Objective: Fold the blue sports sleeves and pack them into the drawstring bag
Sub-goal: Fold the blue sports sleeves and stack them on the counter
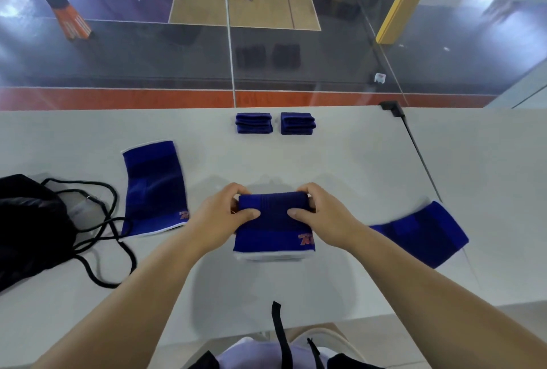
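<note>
A blue sports sleeve (273,229) lies in the middle of the white table (340,161), its far end folded over toward me. My left hand (220,214) pinches the fold's left side and my right hand (321,213) pinches its right side, thumbs on top. A flat unfolded sleeve (154,188) lies to the left, another (426,234) to the right. Two folded blue sleeves (254,123) (297,123) sit side by side at the table's far edge. The black drawstring bag (28,229) lies at the left edge, its cords (109,238) looping over the table.
A glass wall (266,52) stands right behind the table's far edge, with a sports court below it. A black bracket (391,108) and a thin black seam run down the table's right side. The table's near edge is by my body.
</note>
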Tool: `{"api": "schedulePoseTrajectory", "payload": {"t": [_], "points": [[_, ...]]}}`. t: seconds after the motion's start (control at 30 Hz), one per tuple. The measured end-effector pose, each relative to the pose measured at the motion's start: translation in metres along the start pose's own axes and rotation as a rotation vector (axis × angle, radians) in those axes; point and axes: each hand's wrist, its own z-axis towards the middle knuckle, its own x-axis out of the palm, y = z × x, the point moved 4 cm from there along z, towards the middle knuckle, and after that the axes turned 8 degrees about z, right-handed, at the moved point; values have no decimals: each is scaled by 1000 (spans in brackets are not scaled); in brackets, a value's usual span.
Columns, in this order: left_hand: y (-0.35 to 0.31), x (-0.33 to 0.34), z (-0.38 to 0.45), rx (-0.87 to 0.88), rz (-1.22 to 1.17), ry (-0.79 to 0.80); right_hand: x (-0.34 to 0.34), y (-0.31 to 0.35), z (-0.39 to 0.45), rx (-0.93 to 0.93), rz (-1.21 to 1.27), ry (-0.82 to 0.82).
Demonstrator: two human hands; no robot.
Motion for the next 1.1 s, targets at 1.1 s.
{"api": "schedulePoseTrajectory", "payload": {"t": [1.1], "points": [[36,-17,10,-134,636,-38,30,4,102,-237,-941,109]]}}
